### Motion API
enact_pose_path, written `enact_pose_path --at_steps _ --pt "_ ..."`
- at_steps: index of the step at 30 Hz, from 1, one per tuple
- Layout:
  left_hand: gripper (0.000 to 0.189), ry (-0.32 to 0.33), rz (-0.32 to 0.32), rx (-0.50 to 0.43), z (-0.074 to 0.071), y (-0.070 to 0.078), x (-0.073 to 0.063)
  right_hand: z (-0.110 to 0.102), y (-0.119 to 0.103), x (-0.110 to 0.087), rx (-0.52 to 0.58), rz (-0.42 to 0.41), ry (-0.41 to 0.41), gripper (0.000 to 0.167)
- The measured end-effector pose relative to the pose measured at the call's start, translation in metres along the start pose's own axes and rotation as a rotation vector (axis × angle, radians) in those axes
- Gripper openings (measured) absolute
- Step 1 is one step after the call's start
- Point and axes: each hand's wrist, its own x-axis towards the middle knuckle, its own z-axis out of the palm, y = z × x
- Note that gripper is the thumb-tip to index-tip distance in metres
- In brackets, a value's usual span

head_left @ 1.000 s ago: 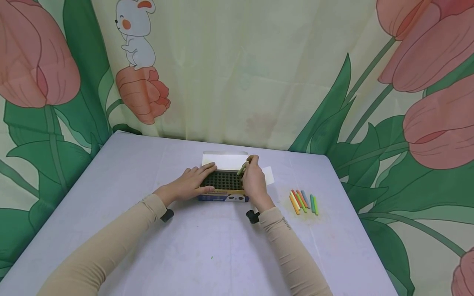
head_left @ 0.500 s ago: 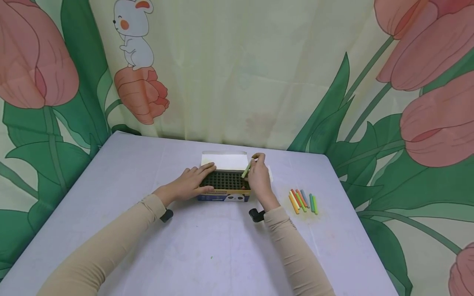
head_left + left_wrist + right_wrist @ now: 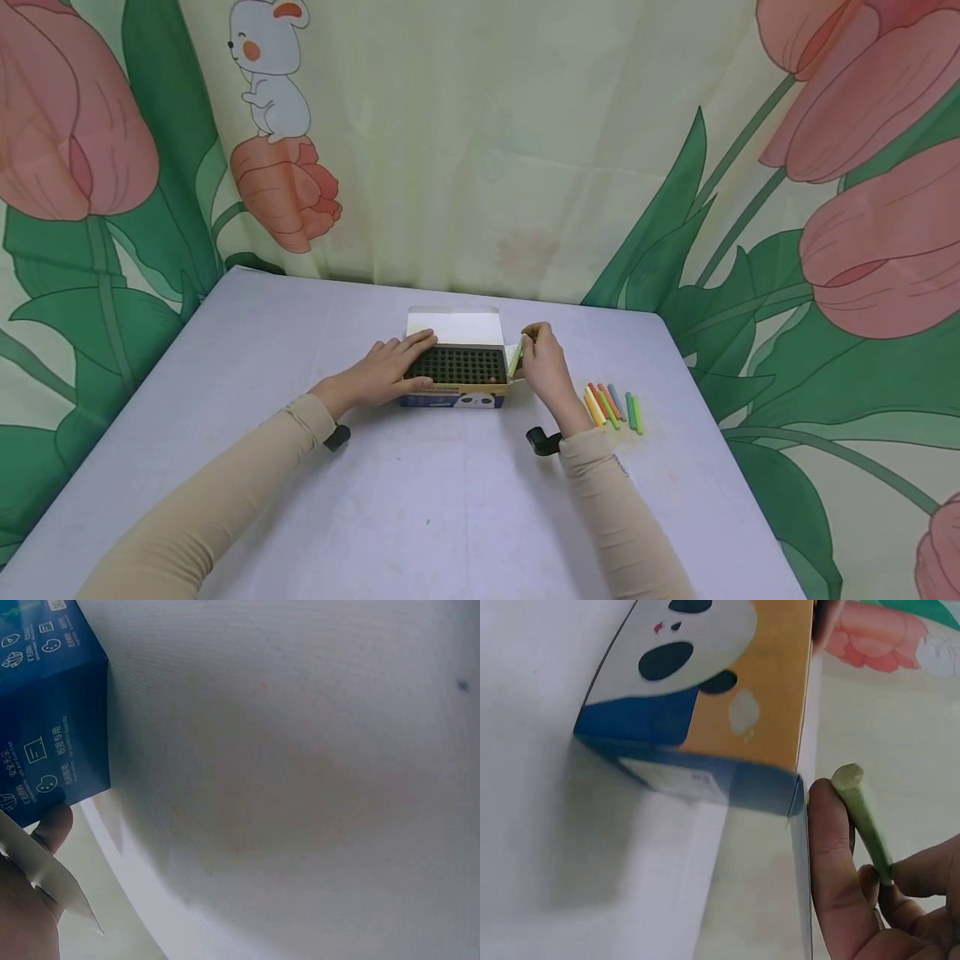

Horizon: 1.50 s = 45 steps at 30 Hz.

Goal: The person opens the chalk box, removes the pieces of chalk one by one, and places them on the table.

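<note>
A blue and yellow chalk box (image 3: pixel 450 401) with a panda print sits with its lid up at the back. Inside it, a dark insert (image 3: pixel 461 365) shows rows of holes, with a small reddish tip near the right front corner. My left hand (image 3: pixel 378 373) holds the box's left end, thumb at the near edge and fingers across to the far edge. Just off the right end, my right hand (image 3: pixel 546 365) pinches a light green chalk stick (image 3: pixel 866 817) between thumb and fingers. The stick tilts beside the open side flap (image 3: pixel 802 877).
Several coloured chalk sticks (image 3: pixel 603 407) lie on the white-covered table (image 3: pixel 450 517) right of the box. Behind stands the raised white lid (image 3: pixel 455 325), before a printed curtain (image 3: pixel 480 167). A tiny green crumb lies nearer the front.
My right hand has moved right from above the insert to beyond the box's right end, carrying the green chalk stick. My left hand has stayed on the box.
</note>
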Motion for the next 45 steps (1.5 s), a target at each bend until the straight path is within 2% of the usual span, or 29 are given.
enact_pose_path --at_steps 6,13,16,20,28,38,45 --pt "0.082 0.003 0.003 -0.004 0.001 -0.002 0.000 -0.012 0.013 -0.002 0.000 0.048 0.003 0.035" --pt "0.082 0.000 0.019 -0.006 0.004 -0.003 0.002 -0.031 0.040 -0.004 0.142 0.142 -0.077 0.039" --pt "0.082 -0.006 0.015 -0.004 0.004 -0.003 0.001 -0.038 0.053 -0.005 0.195 0.178 -0.083 0.039" --pt "0.082 -0.008 0.013 0.001 0.002 -0.004 0.000 -0.046 0.063 -0.008 0.209 0.226 -0.090 0.038" --pt "0.083 -0.006 0.004 -0.007 0.001 -0.006 0.000 -0.049 0.078 -0.011 0.069 0.232 -0.100 0.033" --pt "0.083 0.007 0.023 0.001 0.004 -0.009 0.002 -0.047 0.098 -0.012 -0.259 0.139 -0.113 0.024" --pt "0.083 0.002 0.025 0.006 0.005 -0.011 0.003 -0.046 0.108 -0.015 -0.387 0.166 -0.128 0.022"
